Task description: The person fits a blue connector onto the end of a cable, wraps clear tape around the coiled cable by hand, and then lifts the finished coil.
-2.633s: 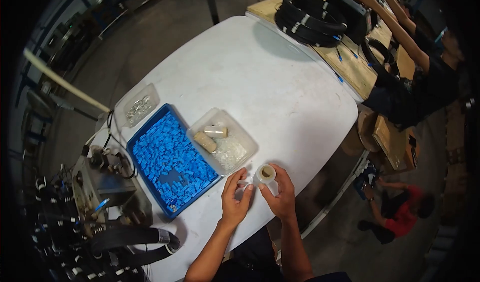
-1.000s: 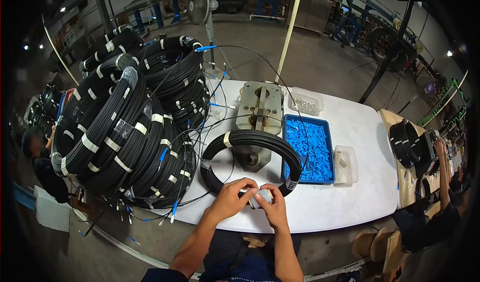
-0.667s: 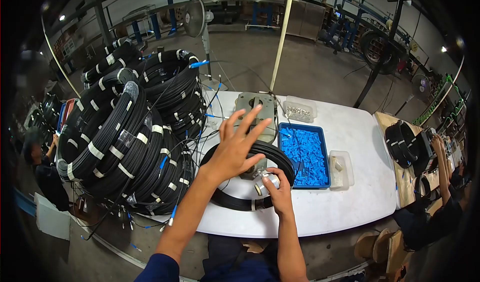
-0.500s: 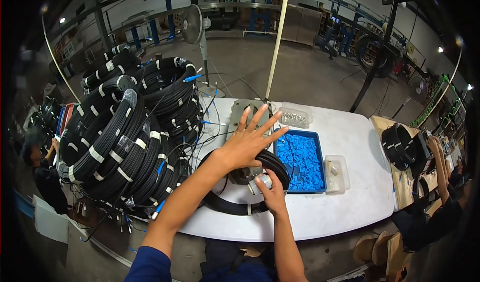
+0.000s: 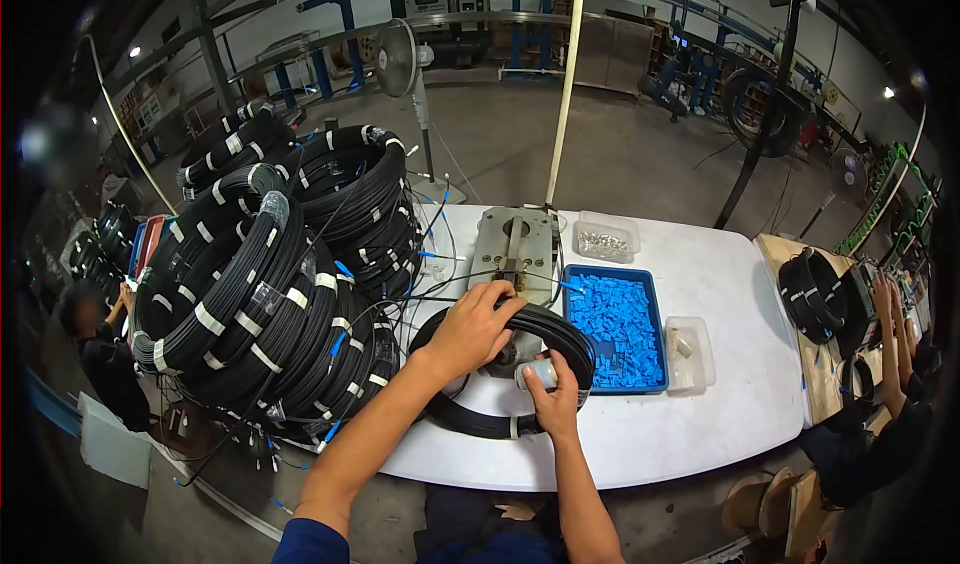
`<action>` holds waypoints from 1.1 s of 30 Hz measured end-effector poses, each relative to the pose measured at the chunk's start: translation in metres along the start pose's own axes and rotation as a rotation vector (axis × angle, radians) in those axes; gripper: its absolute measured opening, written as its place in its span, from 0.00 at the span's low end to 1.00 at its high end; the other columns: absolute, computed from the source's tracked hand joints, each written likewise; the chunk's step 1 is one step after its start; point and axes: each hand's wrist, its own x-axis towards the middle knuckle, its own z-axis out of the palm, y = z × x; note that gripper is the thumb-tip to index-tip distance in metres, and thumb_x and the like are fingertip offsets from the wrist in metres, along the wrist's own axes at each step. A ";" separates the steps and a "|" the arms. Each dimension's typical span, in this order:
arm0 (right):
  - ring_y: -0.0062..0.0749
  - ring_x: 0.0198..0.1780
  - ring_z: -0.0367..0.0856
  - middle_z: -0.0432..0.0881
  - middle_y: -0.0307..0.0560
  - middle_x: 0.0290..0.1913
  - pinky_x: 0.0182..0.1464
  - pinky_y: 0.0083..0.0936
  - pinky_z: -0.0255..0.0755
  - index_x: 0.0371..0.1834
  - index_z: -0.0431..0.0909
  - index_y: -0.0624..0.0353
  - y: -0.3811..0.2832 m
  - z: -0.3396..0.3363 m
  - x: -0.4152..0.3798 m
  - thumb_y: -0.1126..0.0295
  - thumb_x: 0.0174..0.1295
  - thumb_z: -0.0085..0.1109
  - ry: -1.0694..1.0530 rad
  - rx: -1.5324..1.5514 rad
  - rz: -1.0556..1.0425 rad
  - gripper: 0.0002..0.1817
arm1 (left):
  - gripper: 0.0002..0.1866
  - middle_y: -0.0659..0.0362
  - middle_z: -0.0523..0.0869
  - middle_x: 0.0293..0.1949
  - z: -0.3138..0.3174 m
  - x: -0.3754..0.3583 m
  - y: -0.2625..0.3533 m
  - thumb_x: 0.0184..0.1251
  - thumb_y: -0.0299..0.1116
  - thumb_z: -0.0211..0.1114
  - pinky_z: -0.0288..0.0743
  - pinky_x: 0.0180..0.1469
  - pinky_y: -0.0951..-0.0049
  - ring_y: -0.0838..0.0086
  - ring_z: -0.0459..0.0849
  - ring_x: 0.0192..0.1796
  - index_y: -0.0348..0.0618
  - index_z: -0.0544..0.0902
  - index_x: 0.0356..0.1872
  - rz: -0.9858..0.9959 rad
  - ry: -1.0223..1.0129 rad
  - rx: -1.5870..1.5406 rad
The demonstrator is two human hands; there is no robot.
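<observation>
A coil of black cable (image 5: 470,422) with white tape bands stands in front of me on the white table (image 5: 720,304). My left hand (image 5: 474,332) lies over the coil's upper edge, its fingers curled onto the cable. Inside the coil's right side, my right hand (image 5: 556,396) grips a small roll of whitish film (image 5: 540,373). The fingers behind the roll are partly hidden. Just beyond the left hand stands a grey-green metal machine (image 5: 535,254), partly covered by the hand and the coil.
Large stacks of taped black coils (image 5: 270,314) crowd the left, with loose blue-tipped ends. At right are a blue tray (image 5: 662,349) of small blue parts and clear plastic boxes (image 5: 708,354). Co-workers sit at both sides; a fan (image 5: 398,59) stands behind.
My left hand has gone from spread and raised to curled down on the coil. The right hand keeps the roll, now slightly lower in the picture. The whole view has shifted a little.
</observation>
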 end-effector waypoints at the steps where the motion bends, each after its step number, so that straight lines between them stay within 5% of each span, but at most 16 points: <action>1: 0.36 0.44 0.81 0.82 0.52 0.45 0.50 0.29 0.74 0.57 0.75 0.71 -0.001 0.000 -0.003 0.67 0.61 0.70 0.001 0.000 0.002 0.25 | 0.27 0.49 0.74 0.56 -0.002 0.000 0.001 0.54 0.27 0.70 0.70 0.62 0.58 0.54 0.75 0.59 0.41 0.77 0.58 0.000 -0.002 -0.001; 6: 0.42 0.49 0.80 0.81 0.53 0.48 0.53 0.33 0.73 0.62 0.72 0.72 -0.003 -0.007 -0.015 0.69 0.58 0.72 0.024 -0.183 -0.195 0.31 | 0.25 0.49 0.74 0.58 -0.003 -0.003 0.007 0.57 0.28 0.70 0.70 0.61 0.58 0.52 0.76 0.58 0.41 0.77 0.58 -0.085 -0.023 -0.080; 13: 0.40 0.47 0.80 0.81 0.52 0.47 0.52 0.32 0.74 0.63 0.72 0.71 0.003 -0.022 -0.034 0.70 0.56 0.72 -0.001 -0.027 -0.160 0.32 | 0.21 0.52 0.82 0.50 -0.032 0.002 0.030 0.59 0.42 0.73 0.73 0.55 0.62 0.55 0.79 0.50 0.40 0.82 0.48 0.038 -0.068 -0.128; 17: 0.39 0.45 0.81 0.82 0.53 0.46 0.51 0.31 0.74 0.59 0.74 0.72 0.006 -0.032 -0.052 0.71 0.54 0.73 0.015 0.002 -0.217 0.30 | 0.21 0.51 0.87 0.45 -0.048 0.012 0.029 0.69 0.47 0.65 0.75 0.51 0.60 0.54 0.84 0.46 0.41 0.82 0.51 0.083 -0.296 -0.329; 20: 0.41 0.44 0.82 0.83 0.53 0.45 0.50 0.31 0.75 0.58 0.74 0.72 0.007 -0.036 -0.057 0.71 0.53 0.73 0.042 -0.077 -0.288 0.29 | 0.24 0.48 0.86 0.42 -0.043 0.014 0.048 0.71 0.51 0.61 0.77 0.48 0.56 0.51 0.85 0.42 0.40 0.81 0.54 -0.087 -0.361 -0.354; 22: 0.43 0.44 0.82 0.84 0.53 0.44 0.48 0.32 0.75 0.55 0.76 0.70 0.006 -0.039 -0.060 0.70 0.52 0.74 0.044 -0.130 -0.286 0.28 | 0.27 0.47 0.85 0.38 -0.034 0.010 0.060 0.71 0.55 0.59 0.78 0.44 0.53 0.50 0.85 0.39 0.41 0.80 0.56 -0.030 -0.303 -0.028; 33: 0.43 0.38 0.79 0.84 0.51 0.42 0.42 0.34 0.73 0.46 0.80 0.63 -0.013 -0.078 -0.066 0.68 0.50 0.75 0.089 -0.269 -0.350 0.21 | 0.27 0.54 0.84 0.30 -0.013 -0.010 0.097 0.67 0.58 0.63 0.77 0.31 0.58 0.57 0.85 0.30 0.46 0.83 0.53 -0.119 -0.072 -0.112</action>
